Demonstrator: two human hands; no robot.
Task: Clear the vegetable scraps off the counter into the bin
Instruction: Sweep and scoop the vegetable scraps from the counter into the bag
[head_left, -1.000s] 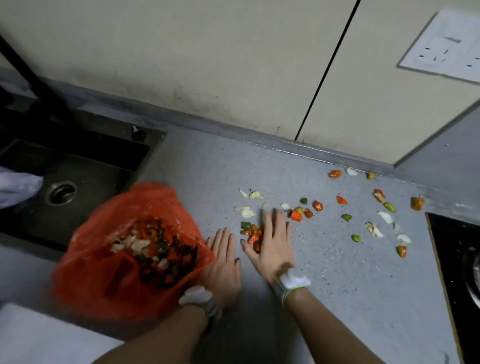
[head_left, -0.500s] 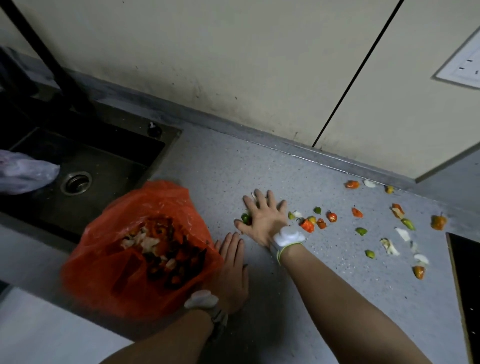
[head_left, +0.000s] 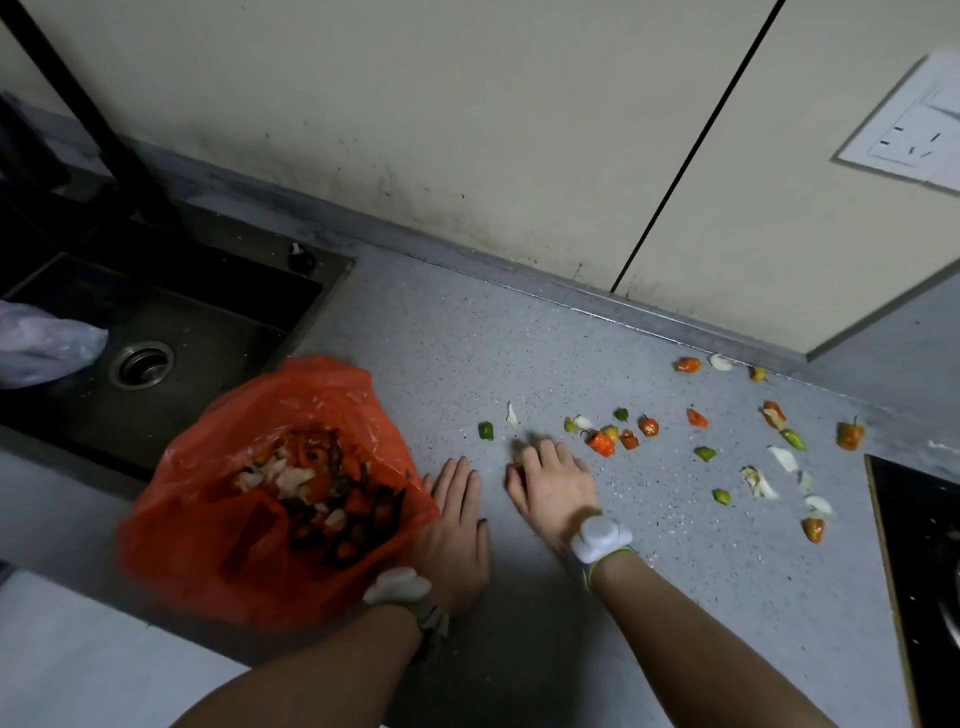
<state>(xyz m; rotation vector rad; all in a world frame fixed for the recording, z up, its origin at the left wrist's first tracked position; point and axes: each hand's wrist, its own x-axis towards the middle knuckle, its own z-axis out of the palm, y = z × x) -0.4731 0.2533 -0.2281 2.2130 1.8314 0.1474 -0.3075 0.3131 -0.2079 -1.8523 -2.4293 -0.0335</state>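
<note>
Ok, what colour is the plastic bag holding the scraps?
The plastic bag is orange-red, seen best in the head view.

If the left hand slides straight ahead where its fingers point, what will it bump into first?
Probably the small green pepper piece, lying on the counter just beyond the fingertips of the left hand. The hand points slightly to the side, so it might only brush the piece.

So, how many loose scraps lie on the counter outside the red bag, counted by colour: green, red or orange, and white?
Green scraps: 6
Red or orange scraps: 10, yellowish ones included
White scraps: 7
Total: 23, not counting any hidden under the right hand. The smallest pieces are hard to tell apart.
</note>
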